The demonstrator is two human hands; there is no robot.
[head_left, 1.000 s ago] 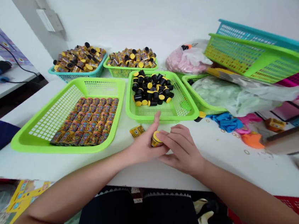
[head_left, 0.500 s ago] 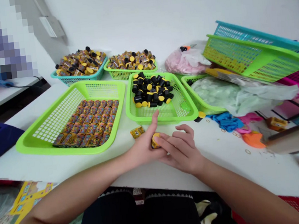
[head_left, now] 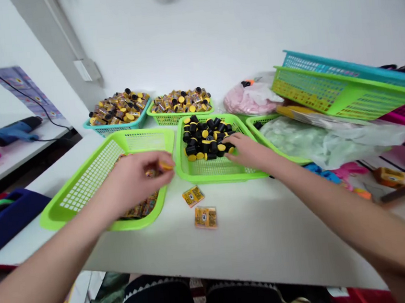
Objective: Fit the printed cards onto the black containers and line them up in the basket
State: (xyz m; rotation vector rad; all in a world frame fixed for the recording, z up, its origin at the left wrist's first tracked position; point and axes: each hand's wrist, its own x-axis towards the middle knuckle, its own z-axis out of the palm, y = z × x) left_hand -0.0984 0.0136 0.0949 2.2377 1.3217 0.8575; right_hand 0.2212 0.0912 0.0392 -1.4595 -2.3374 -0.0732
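My left hand [head_left: 136, 177] hangs over the green mesh basket [head_left: 84, 193], shut on a small yellow-capped canister [head_left: 164, 166] at its fingertips. Rows of labelled canisters [head_left: 141, 208] in that basket are mostly hidden under my hand. My right hand [head_left: 246, 151] reaches over the rim of the middle green basket [head_left: 219, 174], its fingers touching a heap of black canisters with yellow caps [head_left: 204, 139]. Two small yellow labelled pieces [head_left: 193, 196] [head_left: 205, 217] lie flat on the white table [head_left: 234, 249] between the baskets and me.
At the back, a teal basket [head_left: 118, 124] and a green basket [head_left: 180, 115] hold filled canisters. Stacked, tilted baskets [head_left: 341, 91] and plastic bags [head_left: 331, 140] crowd the right. A blue glue gun [head_left: 15, 131] rests on a side table at left.
My hands have parted: the left moved left over the basket with the canister, and the right moved forward to the black heap. A second label now lies on the table. The view tilted up.
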